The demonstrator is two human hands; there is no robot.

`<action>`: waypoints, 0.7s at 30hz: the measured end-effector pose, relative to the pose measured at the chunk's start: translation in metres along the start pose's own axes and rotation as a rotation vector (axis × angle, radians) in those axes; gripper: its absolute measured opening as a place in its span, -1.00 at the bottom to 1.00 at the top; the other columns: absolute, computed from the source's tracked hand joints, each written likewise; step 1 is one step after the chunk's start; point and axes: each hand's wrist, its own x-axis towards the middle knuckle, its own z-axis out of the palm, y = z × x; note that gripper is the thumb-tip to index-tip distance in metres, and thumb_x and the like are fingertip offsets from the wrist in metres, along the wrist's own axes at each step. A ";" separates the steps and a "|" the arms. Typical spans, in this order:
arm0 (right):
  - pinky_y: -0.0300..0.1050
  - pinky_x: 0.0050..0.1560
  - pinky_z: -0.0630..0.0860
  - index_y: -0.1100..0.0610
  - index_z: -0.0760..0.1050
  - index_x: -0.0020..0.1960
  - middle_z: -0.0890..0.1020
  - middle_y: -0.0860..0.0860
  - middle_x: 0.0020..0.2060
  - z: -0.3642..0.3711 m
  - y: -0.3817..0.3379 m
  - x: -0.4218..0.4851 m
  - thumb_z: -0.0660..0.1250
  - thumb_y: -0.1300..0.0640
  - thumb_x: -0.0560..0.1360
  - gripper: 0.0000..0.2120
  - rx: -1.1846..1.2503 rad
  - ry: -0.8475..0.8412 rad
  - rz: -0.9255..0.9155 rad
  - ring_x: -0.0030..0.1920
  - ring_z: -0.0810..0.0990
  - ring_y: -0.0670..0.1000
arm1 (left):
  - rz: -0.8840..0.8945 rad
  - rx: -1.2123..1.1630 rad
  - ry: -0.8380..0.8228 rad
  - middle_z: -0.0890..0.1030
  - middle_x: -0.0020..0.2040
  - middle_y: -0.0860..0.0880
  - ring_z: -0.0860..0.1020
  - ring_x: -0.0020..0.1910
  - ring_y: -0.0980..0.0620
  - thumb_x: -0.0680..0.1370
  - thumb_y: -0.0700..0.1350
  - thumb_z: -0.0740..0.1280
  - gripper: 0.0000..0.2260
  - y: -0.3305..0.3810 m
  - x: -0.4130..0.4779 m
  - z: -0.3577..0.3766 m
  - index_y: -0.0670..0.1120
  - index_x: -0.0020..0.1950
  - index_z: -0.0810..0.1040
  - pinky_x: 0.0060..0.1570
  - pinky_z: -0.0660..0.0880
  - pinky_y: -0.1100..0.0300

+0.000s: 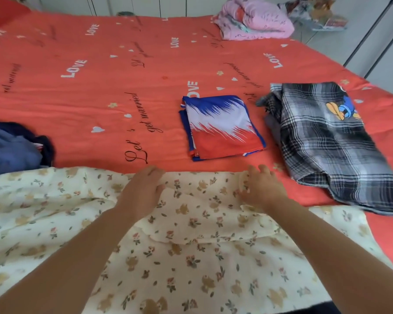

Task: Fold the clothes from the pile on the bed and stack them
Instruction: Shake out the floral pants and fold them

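Since it fills almost the whole view, the bed [100, 75] comes first: a red cover printed with "LOVE" and script lettering. Across its near edge lies the floral cloth [191, 264], cream with small flowers and bears. It is spread out wide and rumpled, with one layer turned over on itself near the middle. By the right edge lies a plaid shirt [327, 141], grey and black with a cartoon patch, loosely flattened, its near corner just beside the floral cloth. At the left edge sits a blue pile [11, 148] of unfolded clothes, touching the floral cloth's far left corner. A pink bundle [254, 19] rests at the far right corner. Between the middle of the bed and the plaid shirt lies a folded cloth [220, 128], blue, white and red, flat and squared. The left hand [143, 189] is on the floral cloth's far hem, fingers curled down, thumb pinching a raised fold. The right hand [262, 189] rests on the same hem with fingers spread; it is blurred, so I cannot tell whether it grasps the fabric.
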 end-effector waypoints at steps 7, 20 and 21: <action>-0.24 -0.33 0.35 0.03 0.54 -0.26 0.62 0.04 -0.26 -0.054 0.075 0.005 0.34 0.35 0.32 -0.78 0.268 0.352 0.041 -0.20 0.52 0.09 | -0.115 0.286 -0.227 0.27 0.46 0.01 0.21 0.45 -0.02 0.52 0.08 0.27 -0.40 -0.018 0.029 0.010 0.04 0.50 0.11 0.42 0.04 -0.15; -0.50 -0.35 0.36 0.05 0.56 -0.22 0.54 -0.16 -0.35 -0.114 0.125 -0.053 0.49 0.36 0.19 -0.72 0.730 0.726 0.000 -0.42 0.47 -0.32 | 0.060 -0.092 0.458 0.56 -0.04 -0.22 0.50 -0.10 -0.15 0.38 -0.36 0.41 -0.73 0.036 -0.007 -0.090 -0.24 0.07 0.60 -0.14 0.35 0.14; -0.46 -0.31 0.36 0.03 0.56 -0.23 0.55 -0.16 -0.34 -0.112 0.130 -0.065 0.50 0.32 0.16 -0.71 0.736 0.732 0.007 -0.39 0.47 -0.29 | 0.091 -0.106 0.447 0.57 -0.06 -0.21 0.50 -0.15 -0.12 0.39 -0.36 0.42 -0.75 0.041 -0.022 -0.092 -0.24 0.06 0.61 -0.15 0.36 0.14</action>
